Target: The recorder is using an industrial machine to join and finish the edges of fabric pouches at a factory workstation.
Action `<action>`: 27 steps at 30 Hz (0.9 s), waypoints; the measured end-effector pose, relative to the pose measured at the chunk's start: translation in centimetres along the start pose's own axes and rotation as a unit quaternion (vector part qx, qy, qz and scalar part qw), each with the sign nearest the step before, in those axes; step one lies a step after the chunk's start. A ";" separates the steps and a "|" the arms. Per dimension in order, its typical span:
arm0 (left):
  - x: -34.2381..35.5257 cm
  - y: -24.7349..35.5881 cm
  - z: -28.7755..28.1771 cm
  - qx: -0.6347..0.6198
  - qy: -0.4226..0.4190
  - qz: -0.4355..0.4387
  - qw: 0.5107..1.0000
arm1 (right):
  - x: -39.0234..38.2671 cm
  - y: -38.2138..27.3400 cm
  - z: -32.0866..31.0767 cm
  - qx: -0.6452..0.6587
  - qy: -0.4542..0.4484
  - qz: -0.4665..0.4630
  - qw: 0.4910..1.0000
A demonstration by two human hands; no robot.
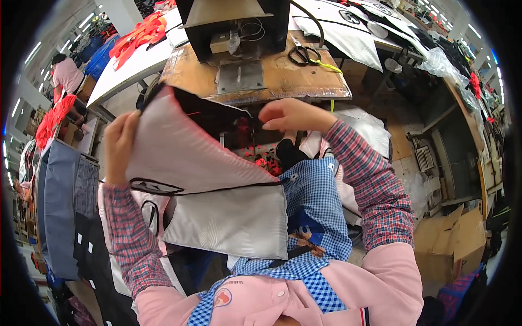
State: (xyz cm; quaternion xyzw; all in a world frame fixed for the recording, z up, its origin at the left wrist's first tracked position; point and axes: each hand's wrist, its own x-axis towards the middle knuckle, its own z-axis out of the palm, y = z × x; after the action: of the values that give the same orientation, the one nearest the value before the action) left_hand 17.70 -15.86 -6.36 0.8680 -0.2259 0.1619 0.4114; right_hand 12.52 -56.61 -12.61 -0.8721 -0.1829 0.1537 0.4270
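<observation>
My left hand (120, 144) is closed on the upper left edge of a pale fabric piece (179, 144), which looks like a sewn bag panel with black edging. The piece is raised and slanted over my lap, its dark inner side facing away from me. A black printed mark shows near its lower left. My right hand (296, 115) hovers beside the panel's far right edge, fingers loosely bent and apart, with nothing visible in them. Beneath the raised piece, a silvery-white panel (231, 220) lies across my lap and blue checked apron (318, 201).
Ahead stands a worn wooden worktable (302, 81) with a black machine housing (235, 27), a metal plate (240, 75) and black-handled scissors (304, 54). Orange-red straps (138, 38) lie at far left. At right are a cardboard box (451, 242) and a metal-framed bench (462, 130).
</observation>
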 end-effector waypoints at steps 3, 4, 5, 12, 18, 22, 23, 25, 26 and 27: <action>-3.8 0.8 -5.2 0.021 0.074 0.003 0.997 | 1.1 0.6 3.4 -0.096 0.091 -0.156 0.979; -5.3 1.0 -8.0 0.035 0.108 0.007 0.994 | 1.5 -1.7 4.7 -0.039 0.053 -0.127 0.990; -7.2 1.6 -11.5 0.056 0.146 0.011 0.988 | 2.4 -3.8 6.1 0.039 -0.018 -0.123 0.992; -11.4 9.4 -21.4 -0.026 0.243 -0.107 0.964 | -1.0 -15.7 16.9 0.161 -0.283 -0.300 0.897; -11.7 2.1 -11.7 0.187 -0.159 -0.094 0.965 | -5.6 -19.5 22.3 0.178 -0.354 -0.334 0.855; -17.5 0.0 -2.7 0.204 -0.267 0.074 0.939 | -5.7 -17.4 24.1 0.401 -0.309 -0.091 0.858; -17.3 1.3 -2.1 0.164 -0.311 0.018 0.936 | -6.2 -16.4 24.2 0.551 -0.242 -0.022 0.799; -17.0 5.9 -3.0 0.125 -0.350 -0.045 0.927 | -5.7 -15.5 22.2 0.620 -0.157 0.061 0.766; -16.1 9.1 -4.2 0.068 -0.339 -0.076 0.935 | -5.0 -14.5 21.2 0.646 -0.128 0.074 0.749; -15.4 11.7 -5.2 0.010 -0.327 -0.106 0.939 | -4.2 -13.6 20.3 0.672 -0.098 0.086 0.729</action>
State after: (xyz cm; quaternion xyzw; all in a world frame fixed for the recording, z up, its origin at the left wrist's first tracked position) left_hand -1.98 -14.35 -2.88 0.8961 -0.2532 -0.1735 0.3205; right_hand -2.37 -36.84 -13.21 -0.3501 0.0032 0.3570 0.8660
